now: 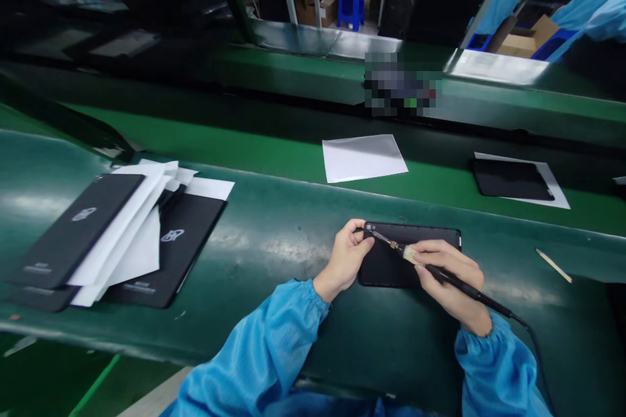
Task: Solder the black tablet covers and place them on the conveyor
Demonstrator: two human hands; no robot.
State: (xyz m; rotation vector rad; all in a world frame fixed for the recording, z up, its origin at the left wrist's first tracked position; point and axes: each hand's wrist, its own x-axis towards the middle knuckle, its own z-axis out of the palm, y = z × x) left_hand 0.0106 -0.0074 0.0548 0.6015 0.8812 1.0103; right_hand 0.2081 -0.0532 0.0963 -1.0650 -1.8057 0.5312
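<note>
A black rectangular panel [391,269] lies flat on the green bench in front of me. My right hand [452,277] is closed around a soldering iron [452,279], whose metal tip points to the panel's upper left corner. From the iron's back end a black cable runs down to the right. At that same corner my left hand [346,254] has its fingers bent at the panel's edge, thumb near the iron's tip. Whether anything small is between those fingers is too small to tell.
Black panels [195,234] and white sheets [124,247] are piled at the left. Beyond the bench, a white sheet [364,158] and another black panel [513,178] lie on a green strip. A thin stick [553,266] lies at the right. People in blue are farther back.
</note>
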